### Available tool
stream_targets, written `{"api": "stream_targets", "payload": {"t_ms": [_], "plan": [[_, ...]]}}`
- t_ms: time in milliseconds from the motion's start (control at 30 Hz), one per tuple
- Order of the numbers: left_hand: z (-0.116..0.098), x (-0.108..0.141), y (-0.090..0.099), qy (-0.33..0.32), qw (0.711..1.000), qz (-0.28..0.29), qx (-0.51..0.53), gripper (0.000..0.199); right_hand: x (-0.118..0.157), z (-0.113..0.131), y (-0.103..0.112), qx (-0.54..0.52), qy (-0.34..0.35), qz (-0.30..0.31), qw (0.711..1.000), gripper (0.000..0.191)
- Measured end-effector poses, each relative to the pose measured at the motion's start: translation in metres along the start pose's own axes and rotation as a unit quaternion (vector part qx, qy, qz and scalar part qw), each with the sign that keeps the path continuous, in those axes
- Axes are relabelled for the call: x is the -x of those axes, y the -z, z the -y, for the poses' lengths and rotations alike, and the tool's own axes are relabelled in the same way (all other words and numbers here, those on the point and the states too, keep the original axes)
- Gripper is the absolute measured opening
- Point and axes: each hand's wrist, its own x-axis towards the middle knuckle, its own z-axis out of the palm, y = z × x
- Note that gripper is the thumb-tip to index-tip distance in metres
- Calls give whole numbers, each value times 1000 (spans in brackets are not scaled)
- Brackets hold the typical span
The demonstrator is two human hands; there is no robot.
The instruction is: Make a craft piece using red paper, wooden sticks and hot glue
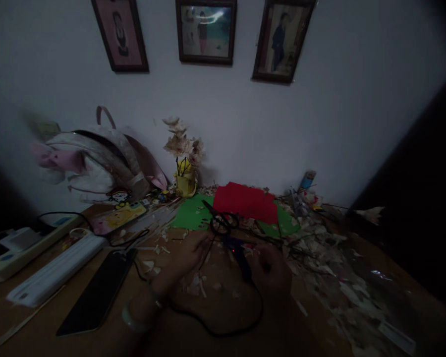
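Observation:
In the dim middle of the table, my left hand [195, 253] has its fingers closed on a thin dark stick [208, 248] that slants between them. My right hand [273, 270] is closed in a pinch, and the small thing at its fingertips is too dark to make out. Just left of my right fingers is a dark blue glue gun [241, 260] with a small red light, its cord [223, 336] looping towards me. Black-handled scissors [223, 222] lie beyond both hands, partly over green paper [188, 213] and beside red paper [245, 202].
Dry petal scraps [330, 267] cover the right side. A phone [98, 292], a white bar-shaped object [57, 267], a power strip [26, 253] and a patterned phone case [119, 218] lie left. At the wall stand a backpack [96, 158] and a yellow cup [186, 183] of handmade flowers.

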Motion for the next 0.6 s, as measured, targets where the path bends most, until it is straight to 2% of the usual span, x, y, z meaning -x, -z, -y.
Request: {"api": "stream_targets", "payload": {"t_ms": [167,333,600], "plan": [[0,0,0,2,1000,-6,15,35,4,-10,3,-21,18,8,1000,9],[-1,0,1,6,1000,-7,23,31,2,-10,3,1,39,-35,999,9],[-2,-1,1,0,1000,1,25,32,1,-10,3,72,126,-23,989,8]]}}
